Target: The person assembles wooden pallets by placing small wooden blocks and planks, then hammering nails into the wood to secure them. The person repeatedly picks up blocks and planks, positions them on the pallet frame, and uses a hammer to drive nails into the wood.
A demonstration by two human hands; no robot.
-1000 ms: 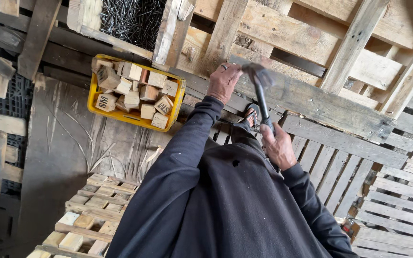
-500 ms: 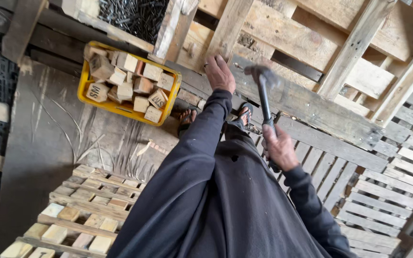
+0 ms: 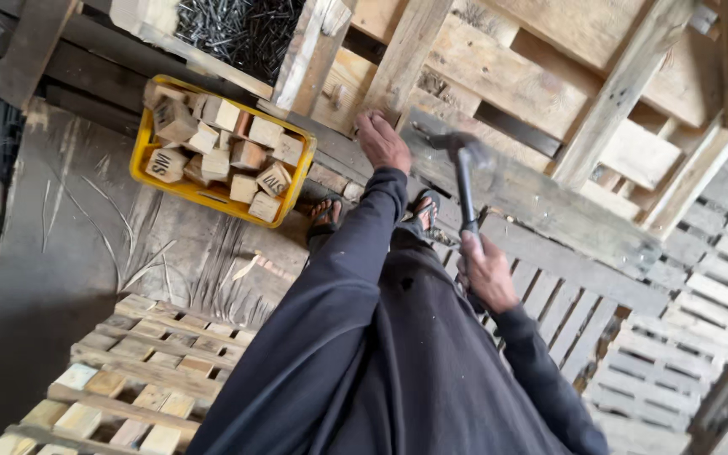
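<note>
The person's right hand is clenching the dark handle of a metal-headed hammer, whose blurred head is hanging just above a weathered grey wooden plank of the pallet. The left hand is pressing on the same plank, fingers bent down; I cannot tell if it is pinching something. A yellow plastic crate of small wooden blocks is standing near the sandalled feet, beside a wooden box of dark nails.
</note>
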